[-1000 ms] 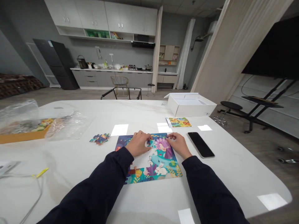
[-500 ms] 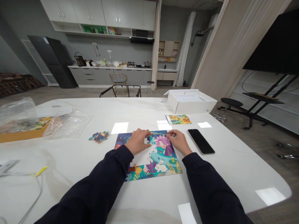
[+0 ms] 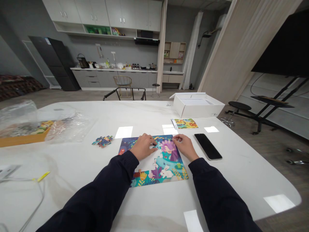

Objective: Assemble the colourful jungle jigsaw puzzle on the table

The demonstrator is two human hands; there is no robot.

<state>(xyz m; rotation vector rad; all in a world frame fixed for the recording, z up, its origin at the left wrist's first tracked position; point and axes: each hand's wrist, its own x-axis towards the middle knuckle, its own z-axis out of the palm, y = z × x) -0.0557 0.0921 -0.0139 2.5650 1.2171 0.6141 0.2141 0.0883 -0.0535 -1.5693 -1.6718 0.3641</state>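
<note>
A colourful jigsaw puzzle (image 3: 166,164) with rabbits and a purple bird lies flat on the white table, a white gap showing near its middle. My left hand (image 3: 144,146) rests over its upper left part, fingers bent and pressing down near the gap; whatever lies under the fingertips is hidden. At the puzzle's upper right edge, my right hand (image 3: 185,146) touches the corner with thumb and forefinger drawn together. A small pile of loose pieces (image 3: 102,141) sits to the left of the puzzle.
A black phone (image 3: 208,147) lies right of the puzzle. Behind are a picture card (image 3: 185,123) and an open white box (image 3: 199,106). On the left stand an orange tray (image 3: 26,139) with pieces, clear plastic bags (image 3: 72,129) and a cable with a yellow tag (image 3: 43,176).
My left hand has shifted very slightly, its fingers a little lower and more bent over the puzzle. The right hand stays at the puzzle's corner.
</note>
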